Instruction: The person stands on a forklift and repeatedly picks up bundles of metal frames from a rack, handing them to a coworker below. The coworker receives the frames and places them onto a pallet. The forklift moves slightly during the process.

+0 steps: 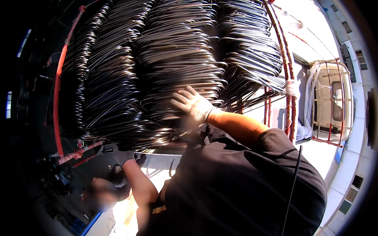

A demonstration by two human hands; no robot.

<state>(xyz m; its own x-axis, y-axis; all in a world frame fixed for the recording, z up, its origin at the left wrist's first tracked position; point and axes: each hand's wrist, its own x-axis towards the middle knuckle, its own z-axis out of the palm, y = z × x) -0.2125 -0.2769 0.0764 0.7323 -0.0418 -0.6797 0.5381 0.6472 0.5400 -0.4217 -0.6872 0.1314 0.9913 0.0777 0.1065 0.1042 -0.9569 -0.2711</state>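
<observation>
Long stacks of dark bent wire rods (181,59) fill the upper middle, packed side by side in several columns. My right hand (193,104), in a pale knitted glove, lies on the near part of a middle column. Its fingers are spread and palm down, holding nothing. My left hand (123,154), in a grey glove, is lower left, below the near edge of the stacks. Its fingers are curled next to the end of a wrapped red bar (80,152); shade hides what is in them.
Upright red posts (59,102) and rope-wrapped red poles (289,78) flank the stacks. A person (102,192) is below at lower left. A pale vehicle cab with a barred rear window (332,102) stands at right, clear plastic sheeting (305,131) beside it.
</observation>
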